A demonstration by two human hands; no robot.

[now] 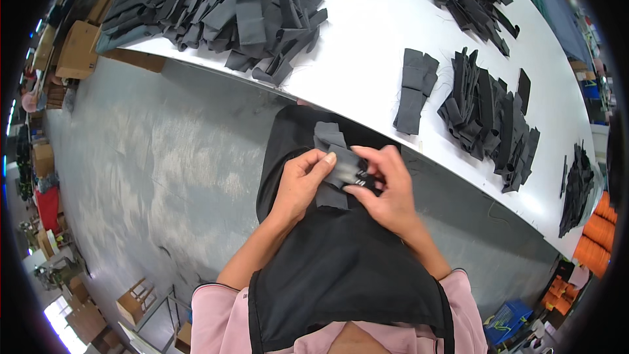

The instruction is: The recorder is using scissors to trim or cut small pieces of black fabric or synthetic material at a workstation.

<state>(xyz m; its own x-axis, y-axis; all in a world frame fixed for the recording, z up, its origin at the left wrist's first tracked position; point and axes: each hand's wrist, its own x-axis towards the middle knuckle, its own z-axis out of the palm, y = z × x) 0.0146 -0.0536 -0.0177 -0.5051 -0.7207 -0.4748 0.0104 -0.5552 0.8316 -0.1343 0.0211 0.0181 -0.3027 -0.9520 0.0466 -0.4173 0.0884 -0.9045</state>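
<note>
Over my lap I have a dark grey fabric strip (332,132), folded in layers with its ends hanging above and below my fingers. My left hand (303,183) is closed on it, thumb pressed on top. Beside it, my right hand (391,191) is curled round a small black piece with white marks (362,178), held against the strip's right side. That spot is smeared by motion, so I cannot tell what the black piece is. A black apron (341,262) covers my front and lies beneath the fabric.
The white table (360,33) crosses ahead, its edge just beyond my hands. Strips lie on it in a large pile (249,13), a small stack (415,92) and a bundle (488,115). Farther right are more dark pieces (576,187) and orange rolls (596,236). A cardboard box (77,49) stands left.
</note>
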